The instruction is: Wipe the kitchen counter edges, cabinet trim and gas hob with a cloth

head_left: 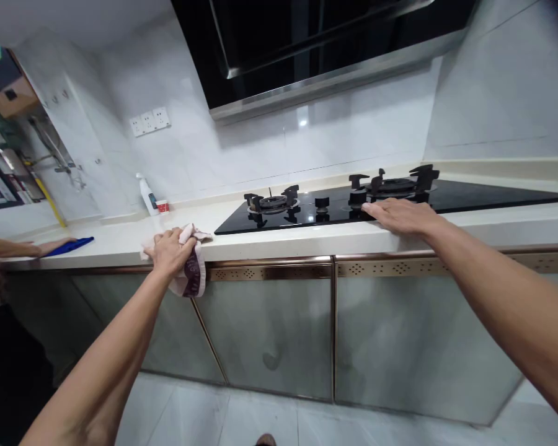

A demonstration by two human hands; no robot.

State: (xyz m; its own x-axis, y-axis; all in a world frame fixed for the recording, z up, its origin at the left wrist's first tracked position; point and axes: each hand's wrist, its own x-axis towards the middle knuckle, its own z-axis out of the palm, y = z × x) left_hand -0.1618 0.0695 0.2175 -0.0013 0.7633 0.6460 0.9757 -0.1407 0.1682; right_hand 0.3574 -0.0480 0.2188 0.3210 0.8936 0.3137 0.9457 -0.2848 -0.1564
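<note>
With the middle of my view as the dial, the pale table (116, 238) runs from nine o'clock to three, its left end partly covered by another person's arm. Below, at six, grey-green cupboards (270, 334) stand, their right end partly behind my forearm. The black range hood (325, 49), towards one o'clock, is cut off by the top edge. The black cooktop (339, 210) lies towards three, its right burner (395, 184) partly blocked by my right grip (400, 217). That grip is open and flat, palm down at the cooktop's front edge, fingertips just beside the right knob (357, 198); I cannot tell whether they touch it. At half past eight, the other person (13, 365) is cropped by the left edge. My left grip (170, 251) is closed over a pink and purple cloth (194, 272) between eight and nine, left of the cooktop, partly hanging over the table's edge; its print is unreadable. A blue cloth (72, 246), near nine, is partly under the other person's hand (51, 247). Past nine stand a white bottle (147, 195), its label illegible, and a little red-and-white tub (162, 206).
</note>
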